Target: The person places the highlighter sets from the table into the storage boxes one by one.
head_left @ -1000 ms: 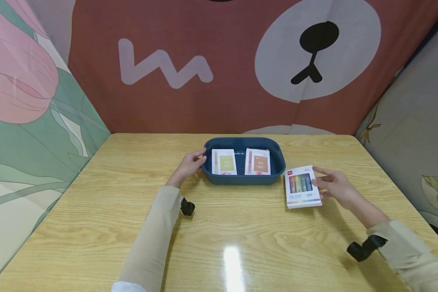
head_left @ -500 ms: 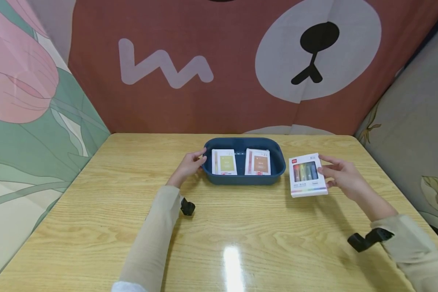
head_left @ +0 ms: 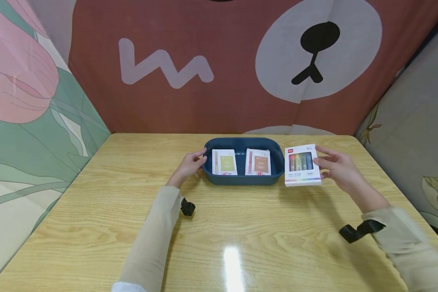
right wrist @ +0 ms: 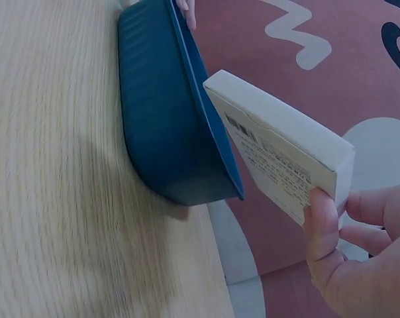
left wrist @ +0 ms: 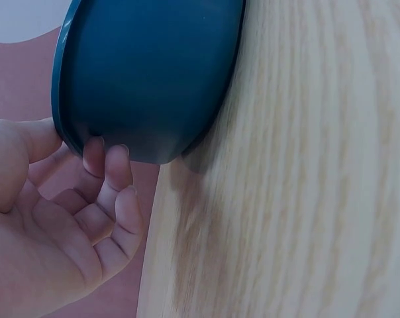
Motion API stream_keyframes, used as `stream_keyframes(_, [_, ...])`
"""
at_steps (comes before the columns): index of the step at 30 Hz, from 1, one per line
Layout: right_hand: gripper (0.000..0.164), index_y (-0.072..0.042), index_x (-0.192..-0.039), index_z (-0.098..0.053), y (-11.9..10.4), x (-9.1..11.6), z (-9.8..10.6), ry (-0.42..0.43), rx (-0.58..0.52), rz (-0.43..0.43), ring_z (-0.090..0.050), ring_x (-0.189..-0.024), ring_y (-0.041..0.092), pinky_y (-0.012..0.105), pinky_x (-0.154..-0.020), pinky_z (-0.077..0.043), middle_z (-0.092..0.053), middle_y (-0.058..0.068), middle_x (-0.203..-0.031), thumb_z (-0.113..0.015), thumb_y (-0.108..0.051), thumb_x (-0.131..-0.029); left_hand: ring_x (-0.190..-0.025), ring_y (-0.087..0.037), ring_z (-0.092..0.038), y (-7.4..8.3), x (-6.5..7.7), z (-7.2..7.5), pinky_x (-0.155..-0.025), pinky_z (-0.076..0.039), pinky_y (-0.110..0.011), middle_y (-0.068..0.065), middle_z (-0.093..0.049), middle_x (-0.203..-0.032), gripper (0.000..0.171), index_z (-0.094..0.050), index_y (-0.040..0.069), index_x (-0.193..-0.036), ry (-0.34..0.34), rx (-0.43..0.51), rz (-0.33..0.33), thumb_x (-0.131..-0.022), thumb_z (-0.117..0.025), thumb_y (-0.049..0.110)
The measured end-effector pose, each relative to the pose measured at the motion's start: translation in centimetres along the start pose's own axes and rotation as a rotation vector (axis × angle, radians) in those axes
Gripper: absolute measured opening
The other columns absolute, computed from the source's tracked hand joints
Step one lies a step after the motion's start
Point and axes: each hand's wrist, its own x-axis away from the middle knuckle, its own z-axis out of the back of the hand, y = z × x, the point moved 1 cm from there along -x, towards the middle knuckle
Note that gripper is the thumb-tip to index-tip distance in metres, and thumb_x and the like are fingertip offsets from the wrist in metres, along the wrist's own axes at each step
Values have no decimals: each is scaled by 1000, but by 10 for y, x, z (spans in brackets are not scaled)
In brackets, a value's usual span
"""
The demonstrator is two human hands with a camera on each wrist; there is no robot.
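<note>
My left hand (head_left: 189,165) holds the left end of a dark blue plastic basin (head_left: 241,179); in the left wrist view its thumb and fingers (left wrist: 124,215) curl at the rim. Inside the basin lie two white boxes, one with a yellow-green panel (head_left: 226,163) and one with an orange panel (head_left: 260,164). At the basin's right end, my right hand (head_left: 341,169) pinches a white box of coloured sticks (head_left: 302,166) by its right edge. A window in that box shows several colours. The right wrist view shows its printed back (right wrist: 269,162), raised above the table beside the basin rim.
The basin stands near the back of a light wood table (head_left: 263,235). Behind the table hangs a reddish-brown cloth (head_left: 233,109) with a cartoon face. Patterned cloth covers both sides. Black cameras (head_left: 361,231) are strapped to both wrists.
My right hand has lifted the box of sticks up and away from me, first slightly right, then left toward the basin's end. The left hand and the basin have stayed put.
</note>
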Motion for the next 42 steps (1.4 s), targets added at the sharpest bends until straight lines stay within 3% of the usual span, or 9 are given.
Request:
stream_keyframes(16, [59,4,-140,-20,-6,-26,-30,54,86,-23,-56,-67,9,21,-51,-46,-57,-8,-84,-50,-8,-91,-76,-36,-51,-2,-1,3,-58,-42,-33,-10,-50,-78,42,-38,15,-137,-5,-12,0,-95,-44,20])
stream_keyframes(27, [52,2,-139,-26,0,-51,-50,101,162,-32,-56,-65,6,20,-50,-46,-45,24,-115,-47,-4,-92,-78,-37,-51,-1,0,2,-63,-43,-38,-11,-50,-81,42,-38,15,-137,-3,-9,-4,-95,-44,20])
stream_keyframes(35, [50,4,-137,-28,9,-67,-61,120,182,-23,-55,-60,5,19,-47,-46,-43,31,-117,-47,0,-91,-76,-36,-51,-1,0,2,-62,-42,-35,-11,-50,-80,42,-39,15,-136,1,-5,-1,-95,-45,19])
stream_keyframes(42, [46,6,-134,-34,19,-75,-68,133,310,-29,-53,-59,5,22,-49,-48,-46,33,-115,-47,-1,-91,-73,-34,-50,-1,0,1,-60,-42,-34,-9,-47,-75,42,-39,12,-136,-3,-3,-9,-95,-45,18])
